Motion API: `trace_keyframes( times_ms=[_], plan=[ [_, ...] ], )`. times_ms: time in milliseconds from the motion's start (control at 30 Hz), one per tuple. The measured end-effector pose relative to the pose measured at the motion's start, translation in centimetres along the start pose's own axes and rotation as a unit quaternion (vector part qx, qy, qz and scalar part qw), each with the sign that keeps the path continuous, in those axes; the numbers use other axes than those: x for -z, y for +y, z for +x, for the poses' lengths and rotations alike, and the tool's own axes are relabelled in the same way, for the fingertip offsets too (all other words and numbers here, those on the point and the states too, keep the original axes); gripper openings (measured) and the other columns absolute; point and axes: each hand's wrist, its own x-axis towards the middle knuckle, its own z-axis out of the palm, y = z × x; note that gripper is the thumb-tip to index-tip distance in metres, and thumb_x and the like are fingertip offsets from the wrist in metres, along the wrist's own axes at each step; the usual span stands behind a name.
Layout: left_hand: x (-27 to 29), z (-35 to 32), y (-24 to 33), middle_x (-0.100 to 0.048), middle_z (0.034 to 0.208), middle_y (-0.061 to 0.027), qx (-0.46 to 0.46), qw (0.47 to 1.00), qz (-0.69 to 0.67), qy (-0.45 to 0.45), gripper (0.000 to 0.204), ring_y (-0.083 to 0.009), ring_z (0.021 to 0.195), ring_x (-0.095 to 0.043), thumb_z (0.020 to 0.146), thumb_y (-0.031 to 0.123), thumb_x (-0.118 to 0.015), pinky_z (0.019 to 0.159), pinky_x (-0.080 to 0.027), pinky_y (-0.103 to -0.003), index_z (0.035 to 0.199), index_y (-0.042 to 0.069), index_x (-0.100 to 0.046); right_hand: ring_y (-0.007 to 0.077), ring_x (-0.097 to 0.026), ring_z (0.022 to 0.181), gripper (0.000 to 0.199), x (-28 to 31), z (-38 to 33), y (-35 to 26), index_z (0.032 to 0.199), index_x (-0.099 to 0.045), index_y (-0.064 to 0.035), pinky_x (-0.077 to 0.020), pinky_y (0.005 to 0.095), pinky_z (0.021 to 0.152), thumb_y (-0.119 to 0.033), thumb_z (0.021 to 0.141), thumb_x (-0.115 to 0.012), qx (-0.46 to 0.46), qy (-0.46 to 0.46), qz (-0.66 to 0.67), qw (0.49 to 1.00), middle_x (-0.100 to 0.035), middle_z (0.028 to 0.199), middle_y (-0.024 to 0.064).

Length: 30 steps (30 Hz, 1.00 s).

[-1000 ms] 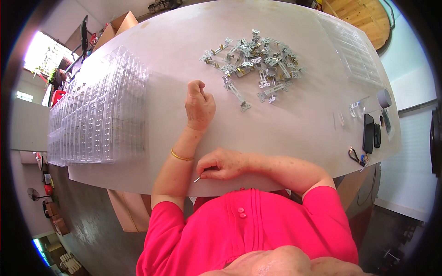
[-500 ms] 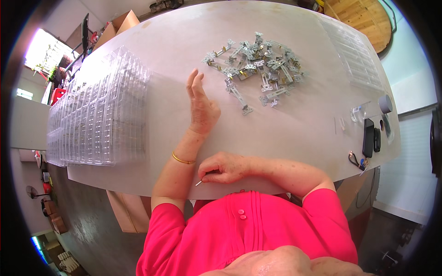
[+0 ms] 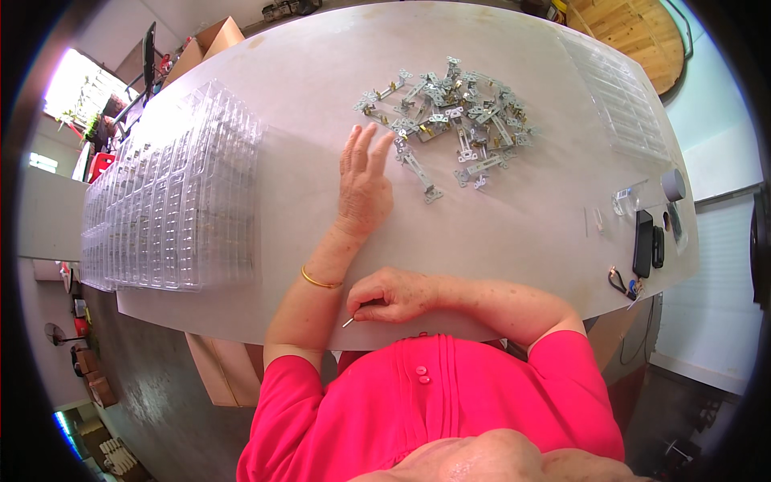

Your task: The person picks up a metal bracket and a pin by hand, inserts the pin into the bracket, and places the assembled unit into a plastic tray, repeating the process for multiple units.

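Over the pale grey table (image 3: 482, 233), my left hand (image 3: 365, 193) is open, its fingers stretched out and apart. Those fingertips lie just short of a loose heap of small silver metal brackets (image 3: 474, 120) with brass-coloured bits. One long bracket (image 3: 419, 175) sticks out of the heap to the right of that hand. My right hand (image 3: 393, 295) is closed by the table's near edge, beside the left forearm. From its pinch pokes a thin pale rod (image 3: 348, 323); the rest of it is hidden in the fingers.
At left stands a tall stack of clear plastic trays (image 3: 173, 209) holding small parts. Another clear tray (image 3: 618, 96) lies at the far right. Along the right edge sit a grey tape roll (image 3: 673, 184), a black case (image 3: 643, 243) and some keys (image 3: 634, 287).
My left hand has turned, spread its fingers and shifted slightly right, toward the heap of brackets. My right hand stays almost still with the rod.
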Motion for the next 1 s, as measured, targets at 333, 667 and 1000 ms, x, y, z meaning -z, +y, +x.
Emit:
trace_keyframes(
  times_ms=[333, 667, 1000],
  plan=[
    [-0.6, -0.6, 1.1, -0.057, 0.134, -0.0045, -0.142, 0.983, 0.064, -0.095, 0.050, -0.0282, 0.138, -0.042, 0.080, -0.005, -0.055, 0.117, -0.025, -0.052, 0.126, 0.011, -0.062, 0.0230, -0.064, 0.075, 0.006, -0.3, 0.2, 0.2, 0.092, -0.065, -0.0029, -0.0496, 0.0349, 0.068, -0.009, 0.090, -0.064, 0.014, 0.025, 0.013, 1.000, -0.067, 0.083, 0.0103],
    [-0.2, 0.4, 0.7, -0.057, 0.131, -0.0153, -0.029, 0.997, -0.068, -0.034, 0.034, -0.0317, 0.130, -0.047, 0.090, 0.010, -0.057, 0.116, -0.025, -0.049, 0.124, 0.007, -0.061, 0.0238, -0.064, 0.076, 0.006, -0.2, 0.2, 0.0, 0.090, -0.064, -0.0025, -0.0493, 0.0351, 0.069, -0.008, 0.090, -0.064, 0.017, 0.034, 0.017, 0.999, -0.067, 0.082, 0.0098],
    [-0.9, 0.8, -0.4, -0.052, 0.140, -0.0156, 0.060, 0.986, -0.070, -0.139, 0.048, -0.0341, 0.140, -0.036, 0.105, 0.043, -0.038, 0.118, -0.019, -0.049, 0.131, 0.009, -0.059, 0.0238, -0.063, 0.076, 0.006, -0.2, 0.2, -0.1, 0.091, -0.065, -0.0027, -0.0490, 0.0353, 0.069, -0.009, 0.089, -0.064, 0.008, 0.029, 0.015, 0.999, -0.066, 0.082, 0.0099]
  ],
)
